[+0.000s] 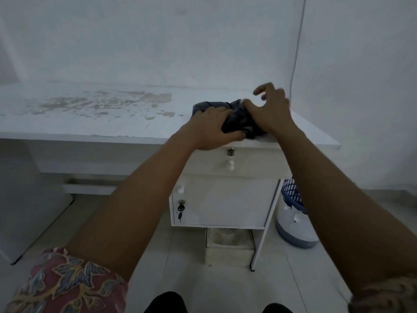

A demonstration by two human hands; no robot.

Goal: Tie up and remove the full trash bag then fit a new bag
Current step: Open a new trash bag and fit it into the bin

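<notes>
A crumpled dark grey trash bag [240, 119] lies bunched on the right end of the white desk top [90, 123]. My left hand [214, 129] grips the bag's near left side with curled fingers. My right hand [269, 109] pinches the bag's right part between thumb and forefinger, the other fingers spread and raised. Beside the desk on the floor stands a blue perforated bin [292, 195] with a full whitish bag [293, 224] in front of it, partly hidden by my right forearm.
Under the desk top is a white drawer unit [225, 199] with knobs and a lock with keys. A pale box [228, 245] sits on the floor beneath it. A thin cable [295, 55] runs down the wall. The desk surface is stained and peeling.
</notes>
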